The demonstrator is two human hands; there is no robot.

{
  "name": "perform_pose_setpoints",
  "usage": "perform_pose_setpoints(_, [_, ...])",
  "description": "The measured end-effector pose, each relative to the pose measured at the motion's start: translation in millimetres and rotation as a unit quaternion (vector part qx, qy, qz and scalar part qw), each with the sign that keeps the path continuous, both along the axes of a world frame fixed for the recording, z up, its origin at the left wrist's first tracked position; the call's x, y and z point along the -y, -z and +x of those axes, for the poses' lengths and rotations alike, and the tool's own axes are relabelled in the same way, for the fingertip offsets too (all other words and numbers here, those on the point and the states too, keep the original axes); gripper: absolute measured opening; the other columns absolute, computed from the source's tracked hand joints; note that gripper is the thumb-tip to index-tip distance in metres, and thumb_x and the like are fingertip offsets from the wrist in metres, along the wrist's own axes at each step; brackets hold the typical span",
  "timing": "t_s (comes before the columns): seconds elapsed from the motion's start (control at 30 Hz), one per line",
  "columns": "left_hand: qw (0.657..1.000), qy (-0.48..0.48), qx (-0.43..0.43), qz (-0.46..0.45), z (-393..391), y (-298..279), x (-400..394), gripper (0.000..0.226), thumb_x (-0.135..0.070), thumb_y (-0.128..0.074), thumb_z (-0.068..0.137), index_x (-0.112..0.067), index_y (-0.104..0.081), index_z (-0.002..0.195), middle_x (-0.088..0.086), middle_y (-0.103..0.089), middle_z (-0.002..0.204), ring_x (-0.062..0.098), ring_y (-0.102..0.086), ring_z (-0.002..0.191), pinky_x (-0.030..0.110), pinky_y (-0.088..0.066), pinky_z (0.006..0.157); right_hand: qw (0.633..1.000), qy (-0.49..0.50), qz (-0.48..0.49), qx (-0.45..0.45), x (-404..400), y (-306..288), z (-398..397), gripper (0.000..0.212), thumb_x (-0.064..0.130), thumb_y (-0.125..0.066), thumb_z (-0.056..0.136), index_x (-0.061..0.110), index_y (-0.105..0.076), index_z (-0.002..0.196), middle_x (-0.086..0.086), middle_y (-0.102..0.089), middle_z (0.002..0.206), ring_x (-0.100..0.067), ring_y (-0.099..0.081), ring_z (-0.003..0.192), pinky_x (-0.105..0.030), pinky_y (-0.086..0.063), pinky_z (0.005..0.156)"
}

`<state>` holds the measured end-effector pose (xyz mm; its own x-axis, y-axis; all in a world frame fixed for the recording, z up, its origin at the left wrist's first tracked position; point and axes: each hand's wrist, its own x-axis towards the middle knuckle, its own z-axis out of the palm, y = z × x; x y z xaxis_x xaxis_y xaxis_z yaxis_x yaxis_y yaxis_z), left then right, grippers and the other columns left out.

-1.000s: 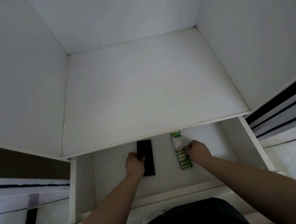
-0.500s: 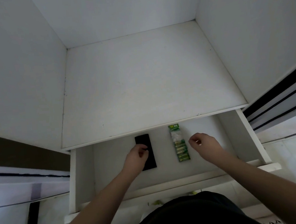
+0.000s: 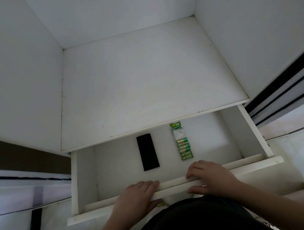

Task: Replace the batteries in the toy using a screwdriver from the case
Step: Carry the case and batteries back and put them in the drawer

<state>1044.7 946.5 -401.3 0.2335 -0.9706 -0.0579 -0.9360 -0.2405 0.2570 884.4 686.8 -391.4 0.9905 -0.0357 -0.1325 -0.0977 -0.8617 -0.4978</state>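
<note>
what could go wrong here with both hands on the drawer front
If the drawer gets pushed shut now, the black case and green battery pack stay inside, unreachable. The right hand and left hand curl over the front edge, so fingers could get pinched under the shelf.

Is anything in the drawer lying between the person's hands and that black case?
Nothing visible does. The black case lies flat on the bare drawer floor, uncovered, and the battery pack sits off to its right, apart from it. Both the left hand and the right hand grip the drawer front.
</note>
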Motion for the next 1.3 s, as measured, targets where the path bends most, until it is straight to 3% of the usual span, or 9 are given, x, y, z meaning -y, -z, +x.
perform_pose_setpoints(0.27, [0.999, -0.021, 0.036, 0.005, 27.9, -1.9, 18.2, 0.045, -0.059, -0.042, 0.089, -0.026, -0.056, 0.117, -0.011, -0.069, 0.101, 0.008, -0.067, 0.081, 0.023, -0.055, 0.063, 0.995, 0.006, -0.057, 0.076, 9.1, 2.7, 24.0, 0.039, 0.067, -0.046, 0.087, 0.032, -0.064, 0.092, 0.015, -0.062, 0.099, -0.007, -0.060, 0.091, -0.025, -0.052, 0.074])
perform_pose_setpoints(0.37, [0.999, -0.018, 0.040, -0.013, 41.5, -5.5, 26.3, 0.043, -0.055, -0.043, 0.091, -0.025, -0.059, 0.116, -0.009, -0.068, 0.105, 0.011, -0.066, 0.089, 0.025, -0.053, 0.075, 0.995, 0.020, -0.061, 0.079, 15.1, 0.4, 36.5, 0.040, 0.066, -0.048, 0.086, 0.031, -0.064, 0.096, 0.014, -0.063, 0.101, -0.007, -0.059, 0.095, -0.027, -0.052, 0.079])
perform_pose_setpoints(0.47, [0.994, -0.018, 0.053, -0.094, 44.9, -11.9, 29.5, 0.036, -0.045, -0.052, 0.091, -0.022, -0.060, 0.117, -0.004, -0.064, 0.111, 0.014, -0.058, 0.100, 0.028, -0.041, 0.089, 0.990, 0.053, -0.058, 0.117, 12.9, -8.0, 41.5, 0.040, 0.059, -0.046, 0.090, 0.026, -0.063, 0.105, 0.010, -0.063, 0.107, -0.010, -0.055, 0.101, -0.027, -0.042, 0.089])
perform_pose_setpoints(0.6, [0.980, -0.012, 0.064, -0.185, 29.1, -19.1, 14.1, 0.013, -0.031, -0.058, 0.088, -0.020, -0.063, 0.091, -0.003, -0.063, 0.082, 0.016, -0.057, 0.075, 0.029, -0.046, 0.067, 0.977, 0.070, -0.050, 0.195, -13.5, -17.0, 26.1, 0.026, 0.039, -0.046, 0.097, 0.020, -0.065, 0.099, 0.007, -0.064, 0.093, -0.010, -0.054, 0.088, -0.023, -0.039, 0.082])
perform_pose_setpoints(0.7, [0.987, -0.019, 0.089, -0.135, 22.8, -1.0, -9.0, 0.025, -0.030, -0.049, 0.092, -0.021, -0.060, 0.071, -0.004, -0.055, 0.063, 0.018, -0.054, 0.057, 0.029, -0.044, 0.051, 0.977, 0.040, -0.101, 0.185, -29.1, 0.4, 10.5, 0.016, 0.030, -0.055, 0.089, 0.022, -0.066, 0.081, 0.007, -0.062, 0.076, -0.014, -0.056, 0.072, -0.024, -0.043, 0.068])
perform_pose_setpoints(0.8, [0.989, -0.067, 0.101, -0.088, 25.6, 21.1, -27.0, 0.025, -0.024, -0.046, 0.089, -0.016, -0.069, 0.093, -0.001, -0.065, 0.081, 0.021, -0.062, 0.072, 0.033, -0.052, 0.066, 0.976, 0.095, -0.171, 0.094, -32.2, 18.7, 6.2, 0.028, 0.040, -0.047, 0.084, 0.023, -0.069, 0.092, 0.006, -0.066, 0.087, -0.017, -0.065, 0.079, -0.029, -0.053, 0.071])
perform_pose_setpoints(0.93, [0.991, -0.082, 0.081, -0.067, 22.2, 30.6, -29.8, 0.046, -0.026, -0.050, 0.082, -0.011, -0.059, 0.125, 0.002, -0.064, 0.107, 0.023, -0.061, 0.093, 0.037, -0.050, 0.088, 0.965, 0.165, -0.205, 0.029, -42.5, 21.8, 14.6, 0.043, 0.043, -0.044, 0.081, 0.018, -0.066, 0.108, 0.003, -0.066, 0.100, -0.019, -0.065, 0.094, -0.035, -0.053, 0.082])
perform_pose_setpoints(1.07, [0.990, -0.111, 0.055, -0.065, 26.0, 34.6, -24.3, 0.053, -0.032, -0.048, 0.085, -0.010, -0.053, 0.134, 0.005, -0.061, 0.120, 0.025, -0.059, 0.106, 0.039, -0.043, 0.098, 0.957, 0.192, -0.215, 0.017, -47.6, 24.3, 26.1, 0.047, 0.039, -0.068, 0.075, 0.016, -0.062, 0.116, 0.001, -0.063, 0.108, -0.020, -0.062, 0.104, -0.036, -0.050, 0.091])
perform_pose_setpoints(1.3, [0.989, -0.126, 0.055, -0.056, 46.9, 31.2, -4.5, 0.055, -0.034, -0.046, 0.086, -0.011, -0.051, 0.136, 0.006, -0.059, 0.124, 0.026, -0.057, 0.111, 0.041, -0.049, 0.097, 0.957, 0.204, -0.205, 0.006, -35.3, 21.2, 54.5, 0.050, 0.039, -0.071, 0.074, 0.016, -0.060, 0.118, 0.001, -0.063, 0.111, -0.020, -0.062, 0.106, -0.037, -0.050, 0.091])
